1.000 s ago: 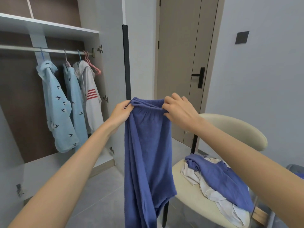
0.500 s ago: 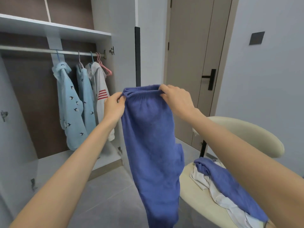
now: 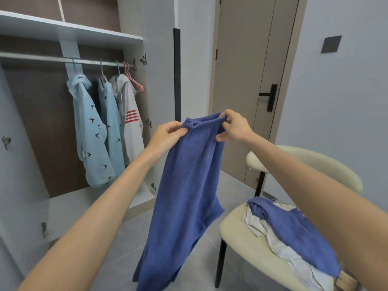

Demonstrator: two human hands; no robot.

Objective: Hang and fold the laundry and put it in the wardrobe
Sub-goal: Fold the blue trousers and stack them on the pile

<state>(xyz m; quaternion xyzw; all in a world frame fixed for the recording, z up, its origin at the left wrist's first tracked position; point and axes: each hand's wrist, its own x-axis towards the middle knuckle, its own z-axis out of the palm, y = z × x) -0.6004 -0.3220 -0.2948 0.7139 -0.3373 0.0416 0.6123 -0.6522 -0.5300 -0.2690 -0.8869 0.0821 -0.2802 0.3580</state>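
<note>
In front of the open wardrobe [image 3: 134,42], left hand [image 3: 168,134] and right hand [image 3: 234,128] both pinched shut on the blue trousers [image 3: 189,185] waistband, held lower than before, legs now swung leftward, chair [image 3: 304,164] with laundry [image 3: 294,229] at right.

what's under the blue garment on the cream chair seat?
Under the crumpled blue garment on the cream padded chair lies a white cloth, showing at its left and lower edges. Anything deeper in the pile is covered.
</note>
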